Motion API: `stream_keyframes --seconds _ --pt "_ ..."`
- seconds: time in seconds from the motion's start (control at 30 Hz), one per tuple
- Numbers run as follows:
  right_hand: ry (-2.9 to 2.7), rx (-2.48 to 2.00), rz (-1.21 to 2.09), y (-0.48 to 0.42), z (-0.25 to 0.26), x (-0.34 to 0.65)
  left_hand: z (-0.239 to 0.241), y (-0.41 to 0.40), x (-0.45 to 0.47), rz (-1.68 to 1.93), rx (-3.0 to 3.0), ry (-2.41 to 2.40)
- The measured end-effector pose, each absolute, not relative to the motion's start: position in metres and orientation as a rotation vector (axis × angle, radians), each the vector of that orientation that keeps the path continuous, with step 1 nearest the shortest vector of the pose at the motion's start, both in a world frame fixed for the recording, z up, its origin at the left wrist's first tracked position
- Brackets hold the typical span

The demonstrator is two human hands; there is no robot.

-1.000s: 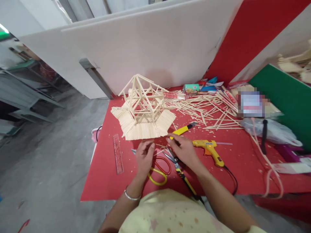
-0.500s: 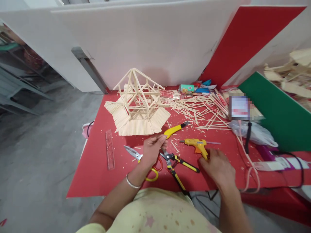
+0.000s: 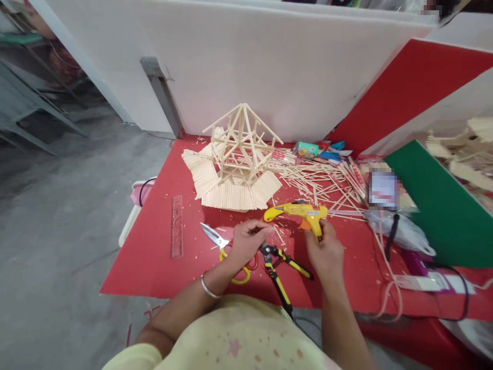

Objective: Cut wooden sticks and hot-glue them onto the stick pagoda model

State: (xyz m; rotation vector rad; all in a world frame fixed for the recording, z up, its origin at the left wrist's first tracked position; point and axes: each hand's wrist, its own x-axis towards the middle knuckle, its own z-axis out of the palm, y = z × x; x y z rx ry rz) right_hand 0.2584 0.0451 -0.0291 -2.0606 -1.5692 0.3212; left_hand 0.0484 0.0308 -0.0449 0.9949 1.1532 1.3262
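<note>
My right hand (image 3: 326, 252) grips the handle of a yellow hot glue gun (image 3: 314, 213), lifted with its nozzle pointing left. A clear glue stick (image 3: 344, 213) extends from its back. My left hand (image 3: 246, 241) is closed in a pinch below the gun's nozzle; whatever its fingertips hold is too small to make out. Behind them stands a model pavilion (image 3: 234, 198) of pale wooden sticks, with an open roof frame and a slatted skirt. A yellow-handled knife (image 3: 270, 213) lies partly behind the gun. Black-and-yellow pliers (image 3: 283, 293) and scissors (image 3: 213, 236) with red and yellow handles lie near my left hand.
A clear ruler (image 3: 176, 226) lies left on the red table (image 3: 146, 267). Loose sticks (image 3: 319, 180) are heaped at the back right, near a plastic bag (image 3: 410, 234) and a green board (image 3: 435, 205). A pink cord (image 3: 389, 262) trails at right. White panels (image 3: 250, 61) rise behind.
My right hand has picked the glue gun up off the table and brought it left toward my left hand. My left hand stays pinched. The camera view has shifted slightly.
</note>
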Motion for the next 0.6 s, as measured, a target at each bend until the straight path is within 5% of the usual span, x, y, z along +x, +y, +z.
stream_keyframes --seconds 0.27,0.6 --pt "-1.626 -1.958 0.165 0.06 -0.019 0.226 -0.05 0.029 0.047 1.314 1.025 1.103" --pt "-1.483 -1.627 0.765 -0.01 -0.016 0.249 -0.058 0.033 0.048 1.33 0.972 1.215"
